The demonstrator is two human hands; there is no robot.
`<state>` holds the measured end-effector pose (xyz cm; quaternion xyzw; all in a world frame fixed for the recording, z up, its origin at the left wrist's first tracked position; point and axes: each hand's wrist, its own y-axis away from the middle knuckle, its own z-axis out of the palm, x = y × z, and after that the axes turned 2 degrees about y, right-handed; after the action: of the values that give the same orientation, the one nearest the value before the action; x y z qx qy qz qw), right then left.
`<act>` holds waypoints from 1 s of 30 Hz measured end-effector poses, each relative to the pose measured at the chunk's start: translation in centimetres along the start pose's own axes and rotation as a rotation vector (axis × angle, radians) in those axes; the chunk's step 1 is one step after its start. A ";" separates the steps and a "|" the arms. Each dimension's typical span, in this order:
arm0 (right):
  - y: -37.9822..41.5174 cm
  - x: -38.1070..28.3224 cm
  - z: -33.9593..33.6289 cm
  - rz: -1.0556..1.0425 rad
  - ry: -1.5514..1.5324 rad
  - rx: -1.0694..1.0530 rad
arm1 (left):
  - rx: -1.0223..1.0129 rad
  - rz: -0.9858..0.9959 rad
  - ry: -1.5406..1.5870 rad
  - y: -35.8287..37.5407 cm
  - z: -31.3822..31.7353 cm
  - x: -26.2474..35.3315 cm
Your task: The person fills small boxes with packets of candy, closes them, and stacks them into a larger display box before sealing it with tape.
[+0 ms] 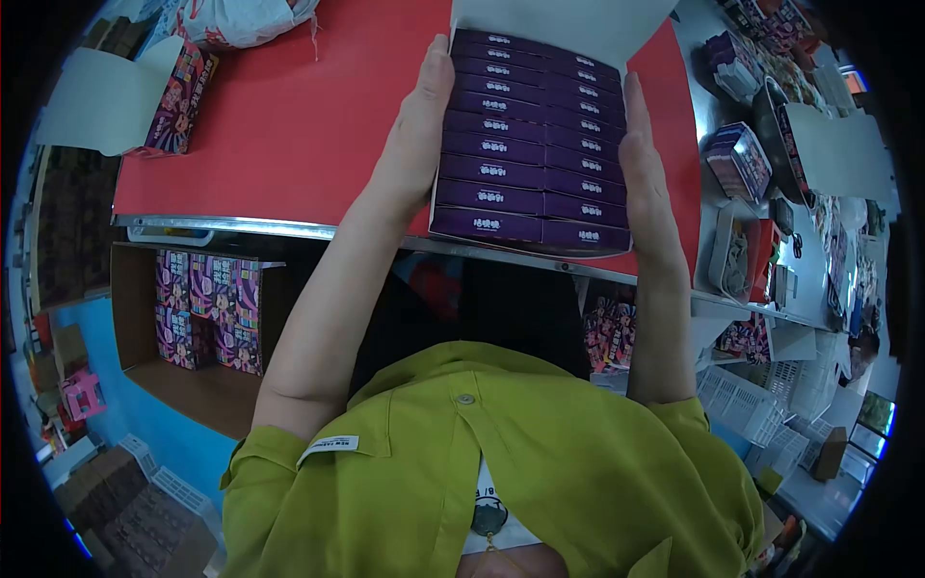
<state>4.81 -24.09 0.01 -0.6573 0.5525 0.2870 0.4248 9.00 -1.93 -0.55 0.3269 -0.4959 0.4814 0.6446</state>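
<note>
An open white box (567, 19) packed with two columns of small purple packets (493, 146) is between my two hands at the table's front edge. Its lid is raised at the far side. My left hand (421, 120) presses flat along the box's left side, fingers stretched forward. Along the right side lies my right hand (647, 183), its fingers also extended. Both palms face inward against the box walls. White print shows on each packet's face.
The red tabletop (289, 125) carries an open printed box (183, 101) at left and a white plastic bag (236, 21) behind. Below left, a cardboard carton (193, 390) holds several printed boxes. At right stand a stack of cards (740, 162) and a bin (734, 252).
</note>
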 end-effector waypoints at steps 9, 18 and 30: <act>2.1 -1.0 2.4 -0.095 0.983 -0.013 | 0.027 0.330 -1.698 -1.3 0.1 -2.1; 2.0 -1.7 1.8 -0.160 1.047 -0.049 | -0.006 0.370 -1.598 -0.5 1.1 -1.6; 2.9 -2.6 1.7 -0.226 1.117 -0.182 | 0.017 0.463 -1.655 -0.6 0.1 -2.5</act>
<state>1.61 -21.45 0.72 -0.7980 0.5924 -0.1042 0.0385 9.42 -2.94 -2.90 0.4682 -0.8571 0.2109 -0.0415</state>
